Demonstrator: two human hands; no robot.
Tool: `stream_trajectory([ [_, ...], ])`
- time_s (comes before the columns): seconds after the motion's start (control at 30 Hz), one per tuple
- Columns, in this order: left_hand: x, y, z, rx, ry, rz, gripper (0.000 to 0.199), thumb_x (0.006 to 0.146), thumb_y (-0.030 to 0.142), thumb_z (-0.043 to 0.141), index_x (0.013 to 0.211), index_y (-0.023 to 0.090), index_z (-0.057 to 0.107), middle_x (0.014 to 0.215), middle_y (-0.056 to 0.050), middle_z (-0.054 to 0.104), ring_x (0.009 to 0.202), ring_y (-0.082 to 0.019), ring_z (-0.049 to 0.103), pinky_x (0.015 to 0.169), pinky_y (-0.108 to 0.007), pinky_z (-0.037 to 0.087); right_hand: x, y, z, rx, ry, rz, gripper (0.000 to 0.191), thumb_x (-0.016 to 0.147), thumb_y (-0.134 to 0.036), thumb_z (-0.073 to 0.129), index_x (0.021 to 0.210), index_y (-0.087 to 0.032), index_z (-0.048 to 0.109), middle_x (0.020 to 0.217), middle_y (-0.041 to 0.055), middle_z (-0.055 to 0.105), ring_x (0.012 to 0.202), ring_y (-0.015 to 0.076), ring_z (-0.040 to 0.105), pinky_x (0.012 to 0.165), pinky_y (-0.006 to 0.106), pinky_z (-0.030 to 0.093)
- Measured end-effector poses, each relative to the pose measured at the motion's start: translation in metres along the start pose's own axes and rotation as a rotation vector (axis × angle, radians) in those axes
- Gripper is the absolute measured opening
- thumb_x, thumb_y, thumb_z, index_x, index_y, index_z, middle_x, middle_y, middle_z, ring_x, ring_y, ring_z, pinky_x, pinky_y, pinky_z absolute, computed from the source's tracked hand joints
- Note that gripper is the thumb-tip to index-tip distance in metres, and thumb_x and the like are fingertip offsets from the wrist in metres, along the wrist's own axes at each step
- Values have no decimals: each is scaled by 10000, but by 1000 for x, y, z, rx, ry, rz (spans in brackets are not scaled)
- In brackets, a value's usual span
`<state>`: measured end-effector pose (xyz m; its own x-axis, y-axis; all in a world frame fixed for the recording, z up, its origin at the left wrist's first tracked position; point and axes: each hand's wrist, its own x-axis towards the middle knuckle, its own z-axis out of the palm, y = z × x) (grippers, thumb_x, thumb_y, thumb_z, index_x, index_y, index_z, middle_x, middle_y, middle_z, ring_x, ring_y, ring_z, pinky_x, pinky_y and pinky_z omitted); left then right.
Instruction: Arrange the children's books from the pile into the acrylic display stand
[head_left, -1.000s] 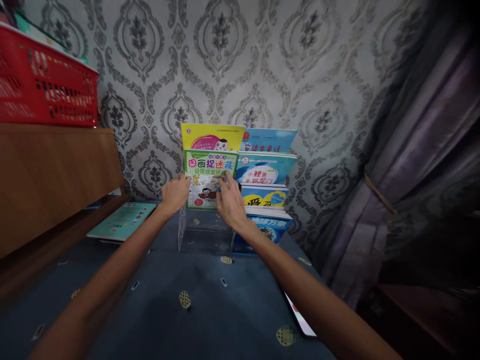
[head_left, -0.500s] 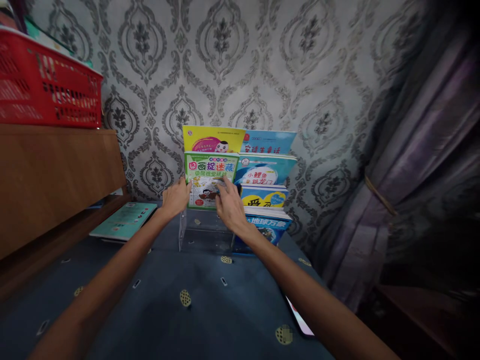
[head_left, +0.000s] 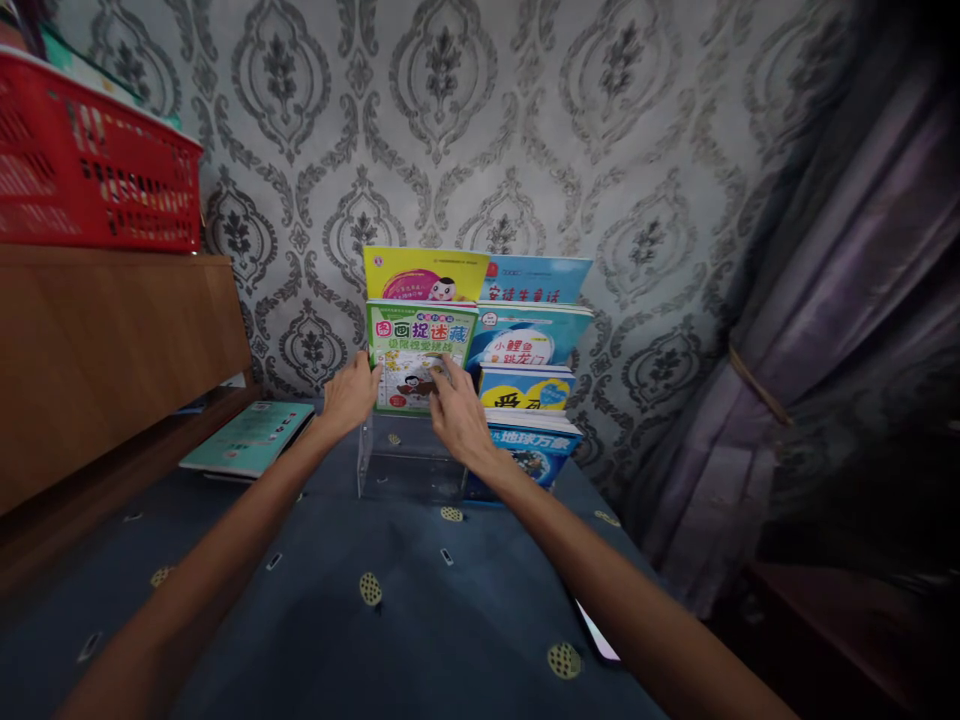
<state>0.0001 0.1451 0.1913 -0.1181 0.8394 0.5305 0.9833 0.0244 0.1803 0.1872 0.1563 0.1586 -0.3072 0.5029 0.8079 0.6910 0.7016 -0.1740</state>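
A green-bordered picture book (head_left: 420,338) stands in the left column of a clear acrylic book rack (head_left: 405,468), in front of a yellow book (head_left: 409,268). My left hand (head_left: 351,393) is closed on the green book's left edge, its fingertips partly hidden. Against the lower right of the cover rests my right hand (head_left: 459,408), with its fingers apart. The rack's right column holds a light blue book (head_left: 551,278), a teal book (head_left: 525,335), a blue and yellow book (head_left: 529,390) and a dark blue book (head_left: 536,450).
At the left, more books (head_left: 255,440) lie flat beside a wooden cabinet (head_left: 112,350) with a red basket (head_left: 135,180) on top. A phone (head_left: 596,632) lies partly under my right forearm on the dark patterned cloth (head_left: 315,640). A grey curtain (head_left: 742,440) hangs at the right.
Both hands stay on the green book with almost no movement. The whole view has shifted very slightly.
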Motion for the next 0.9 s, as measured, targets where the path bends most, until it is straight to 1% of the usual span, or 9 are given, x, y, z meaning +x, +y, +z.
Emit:
stream_trajectory([
  [0.1,-8,-8,9,-42,41,6,408,1028,393,327,1326,138,440,1201,-163,691,1072,-302,688,845,-371,518,-3,1,2,7,-3,-1,463,895,-111,396,1318,-146,582,1499,174,470,1388,355,438,1116,615,429],
  [0.17,-20,-21,20,-42,56,34,406,1027,371,337,1338,131,439,1241,-162,669,1140,-282,653,903,-354,498,-7,2,2,18,-5,-4,467,890,-107,411,1326,-146,576,1507,173,462,1402,348,430,1132,606,412],
  [0.3,-56,-67,46,103,-37,65,433,1008,366,370,1317,87,491,1327,-205,607,1229,-307,574,1020,-392,437,-23,0,0,64,-53,-15,432,913,-148,438,1319,-125,583,1510,196,457,1413,343,428,1148,591,395],
  [0.4,-80,-109,55,238,-130,-26,525,983,415,401,1350,48,478,1391,-255,550,1303,-372,502,1077,-488,382,-45,-10,0,124,-115,-32,408,940,-164,425,1308,-122,597,1490,208,485,1403,323,453,1148,564,408],
  [0.47,-90,-134,55,294,-174,-95,606,967,475,397,1385,39,446,1437,-282,505,1374,-410,422,1102,-572,333,-64,-22,4,172,-174,-50,405,951,-159,415,1312,-156,600,1486,191,501,1398,309,467,1143,572,412],
  [0.53,-96,-153,52,327,-241,-149,670,940,530,409,1393,37,436,1420,-298,514,1379,-439,406,1078,-626,336,-85,-34,11,217,-248,-67,406,959,-156,409,1317,-187,599,1496,175,499,1400,300,471,1136,585,416],
  [0.63,-102,-171,47,342,-329,-187,674,912,542,419,1385,62,432,1430,-300,502,1378,-452,403,1026,-688,359,-117,-51,22,271,-359,-68,407,960,-140,411,1318,-175,600,1510,188,482,1397,291,479,1119,549,451],
  [0.77,-107,-182,41,342,-376,-156,548,936,388,342,1390,90,411,1469,-281,480,1405,-410,388,999,-758,338,-153,-63,30,322,-449,-29,400,954,-136,447,1316,-192,606,1513,171,487,1389,279,494,1113,507,471],
  [0.9,-109,-186,34,408,-398,-84,480,922,210,306,1370,100,439,1449,-268,511,1332,-384,490,989,-714,381,-183,-64,32,336,-491,24,373,959,-146,452,1288,-192,622,1504,173,499,1379,285,506,1094,495,494],
])
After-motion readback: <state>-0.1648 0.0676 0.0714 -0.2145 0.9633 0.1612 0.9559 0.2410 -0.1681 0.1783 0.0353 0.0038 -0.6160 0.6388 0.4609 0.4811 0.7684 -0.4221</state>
